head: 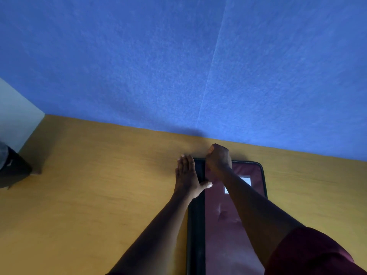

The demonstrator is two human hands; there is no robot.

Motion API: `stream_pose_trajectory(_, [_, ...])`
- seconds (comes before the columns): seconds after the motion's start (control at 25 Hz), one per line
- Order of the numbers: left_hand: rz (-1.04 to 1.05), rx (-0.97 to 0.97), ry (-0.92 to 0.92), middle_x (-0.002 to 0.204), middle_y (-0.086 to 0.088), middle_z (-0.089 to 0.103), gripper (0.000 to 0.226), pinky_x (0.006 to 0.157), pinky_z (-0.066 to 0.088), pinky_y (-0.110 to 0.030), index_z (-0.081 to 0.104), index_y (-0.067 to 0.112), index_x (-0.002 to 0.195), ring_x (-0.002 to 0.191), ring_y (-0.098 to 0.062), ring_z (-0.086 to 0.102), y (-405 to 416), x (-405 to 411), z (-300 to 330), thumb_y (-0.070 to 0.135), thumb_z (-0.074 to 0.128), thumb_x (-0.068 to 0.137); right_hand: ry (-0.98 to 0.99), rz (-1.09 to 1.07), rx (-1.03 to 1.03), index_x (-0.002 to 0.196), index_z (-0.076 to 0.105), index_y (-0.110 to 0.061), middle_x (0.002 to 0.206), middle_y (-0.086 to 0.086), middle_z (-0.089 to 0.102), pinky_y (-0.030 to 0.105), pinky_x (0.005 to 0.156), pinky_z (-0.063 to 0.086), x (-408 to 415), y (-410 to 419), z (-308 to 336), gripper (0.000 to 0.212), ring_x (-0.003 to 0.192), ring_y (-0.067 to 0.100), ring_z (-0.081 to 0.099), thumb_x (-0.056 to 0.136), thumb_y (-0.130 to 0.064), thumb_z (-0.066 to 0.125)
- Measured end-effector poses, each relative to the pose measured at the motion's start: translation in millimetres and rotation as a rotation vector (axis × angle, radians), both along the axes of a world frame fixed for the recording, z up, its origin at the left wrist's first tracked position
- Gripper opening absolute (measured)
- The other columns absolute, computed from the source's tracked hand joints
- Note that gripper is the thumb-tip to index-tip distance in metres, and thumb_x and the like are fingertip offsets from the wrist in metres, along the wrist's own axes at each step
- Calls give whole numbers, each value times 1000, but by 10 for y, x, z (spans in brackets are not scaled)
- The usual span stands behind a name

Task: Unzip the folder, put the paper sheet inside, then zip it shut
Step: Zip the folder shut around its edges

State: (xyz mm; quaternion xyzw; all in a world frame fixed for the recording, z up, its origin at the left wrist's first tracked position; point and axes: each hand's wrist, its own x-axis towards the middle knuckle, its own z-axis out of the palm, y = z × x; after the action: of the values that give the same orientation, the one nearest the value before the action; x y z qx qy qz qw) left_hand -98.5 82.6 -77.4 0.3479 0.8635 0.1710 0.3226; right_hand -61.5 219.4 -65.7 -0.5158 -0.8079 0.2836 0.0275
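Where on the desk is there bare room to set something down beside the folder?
Widest free patch: desk left of the folder, from the left hand out to the dark object at the far-left edge. A narrower strip lies right of the folder. Crowded: the folder's far-left corner, where the right hand is clenched.

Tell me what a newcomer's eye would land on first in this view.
First, the big blue felt wall filling the upper half, above a yellow wooden table. Next, the maroon zip folder with its black edge, lying flat at lower centre. At its far left corner the right hand is closed in a fist, while the left hand presses flat on the black edge.
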Motion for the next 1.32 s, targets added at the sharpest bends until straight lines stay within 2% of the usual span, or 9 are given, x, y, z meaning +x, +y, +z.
stream_pose_trajectory(0.08, [-17, 2, -6, 160, -13, -27, 128, 122, -3, -43, -21, 10, 152, 149, -29, -22, -6, -8, 14, 64, 68, 79, 23, 18, 111, 102, 61, -8, 106, 13, 60, 37, 72, 46, 311, -13, 32, 19, 97, 36, 55, 84, -7, 54])
stream_pose_trajectory(0.2, [-1, 2, 26, 161, -12, -25, 125, 122, -3, -42, -21, 10, 153, 150, -28, -20, -39, 20, 26, 65, 65, 81, -19, -26, 226, 116, 56, -9, 123, 12, 54, 47, 88, 44, 889, -74, 11, 35, 110, 37, 47, 83, -20, 64])
stream_pose_trajectory(0.28, [18, 8, 20, 162, -11, -22, 118, 122, -2, -42, -19, 10, 154, 150, -27, -18, -62, 100, 20, 63, 61, 85, -47, -72, 230, 119, 54, -14, 130, 8, 51, 49, 93, 41, 1267, -97, -19, 39, 115, 34, 44, 83, -25, 64])
stream_pose_trajectory(0.52, [77, 19, 47, 165, -8, -13, 107, 124, 6, -42, -16, 8, 154, 152, -25, -12, -285, 471, 25, 57, 55, 92, -55, -195, 147, 131, 45, -18, 138, 5, 46, 48, 94, 40, 2015, -336, -127, 49, 119, 33, 44, 89, -35, 62])
stream_pose_trajectory(0.68, [101, -25, 78, 166, -7, -6, 105, 119, 23, -42, -13, 8, 155, 152, -24, -6, -508, 752, 101, 56, 56, 92, -20, -254, 77, 132, 41, -15, 129, 12, 51, 47, 89, 44, 2293, -589, -123, 50, 113, 36, 46, 90, -33, 61])
stream_pose_trajectory(0.8, [116, -65, 174, 164, -11, 10, 101, 112, 35, -42, -6, 8, 156, 149, -30, 14, -647, 999, 172, 56, 56, 92, -31, -261, 55, 126, 45, -12, 125, 13, 51, 47, 86, 45, 2458, -738, -125, 44, 110, 38, 47, 91, -35, 58])
stream_pose_trajectory(0.92, [167, -97, 210, 154, -13, 21, 98, 99, 44, -40, -3, 13, 157, 134, -33, 33, -793, 1224, 224, 57, 56, 91, -53, -275, 31, 121, 48, -8, 124, 15, 50, 46, 85, 46, 2566, -836, -115, 41, 109, 38, 47, 92, -37, 56])
stream_pose_trajectory(1.12, [251, -89, 148, 148, -14, 26, 99, 94, 49, -40, 4, 12, 157, 129, -35, 40, -915, 1350, 236, 56, 61, 89, 43, -277, -71, 122, 52, -12, 117, 15, 53, 41, 79, 47, 2754, -813, -87, 43, 105, 36, 52, 90, -41, 59])
stream_pose_trajectory(1.32, [317, -56, 65, 142, -9, 34, 95, 91, 52, -39, 32, 9, 146, 125, -32, 45, -900, 1216, 211, 55, 76, 75, 54, -218, -172, 110, 59, -12, 100, 6, 67, 31, 67, 43, 2828, -557, -17, 46, 92, 28, 62, 80, -43, 73])
